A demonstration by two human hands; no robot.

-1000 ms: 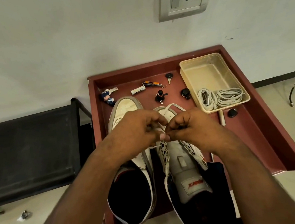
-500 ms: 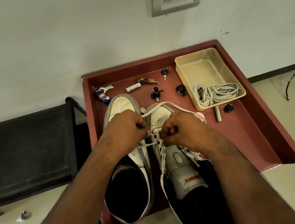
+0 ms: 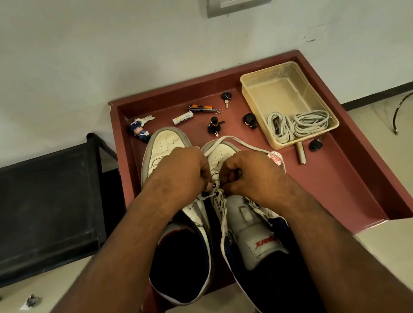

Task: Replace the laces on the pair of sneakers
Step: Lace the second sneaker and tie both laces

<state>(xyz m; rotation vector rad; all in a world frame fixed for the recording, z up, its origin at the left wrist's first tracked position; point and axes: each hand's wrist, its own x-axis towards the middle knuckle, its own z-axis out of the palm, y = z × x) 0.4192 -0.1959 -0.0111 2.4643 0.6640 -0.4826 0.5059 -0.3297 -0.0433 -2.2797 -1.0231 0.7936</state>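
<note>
Early days, I'd say: your left hand & right hand each pinch the lace at the lowest eyelets of the right sneaker under them. Upper eyelets look empty; left sneaker beside them shows no lace, spare laces coiled beyond your right hand.

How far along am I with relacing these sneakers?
Early. Done: the left sneaker shows no lace. In hand: both hands, left hand and right hand, pinch a white lace at the right sneaker's lowest eyelets. Left: its upper eyelets, and coiled laces wait in the tub.
</note>
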